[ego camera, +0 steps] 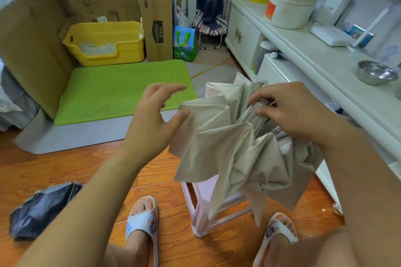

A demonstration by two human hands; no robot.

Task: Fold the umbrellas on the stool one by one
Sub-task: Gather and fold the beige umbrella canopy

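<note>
Beige umbrella point(234, 136): held above the pink stool point(217, 208), canopy folds loose, long axis roughly upright, tilted away. Right hand point(290, 112) pinches folds near the top. Left hand point(156, 115) is released, thumb touching the fabric edge. Yellow bin point(104, 43) holds white litter. Steel bowl point(376, 72): contents not visible.

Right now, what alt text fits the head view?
A person's right hand pinches a beige umbrella over a pink stool; the left hand hovers open beside its canopy. A dark umbrella lies on the floor.
</note>
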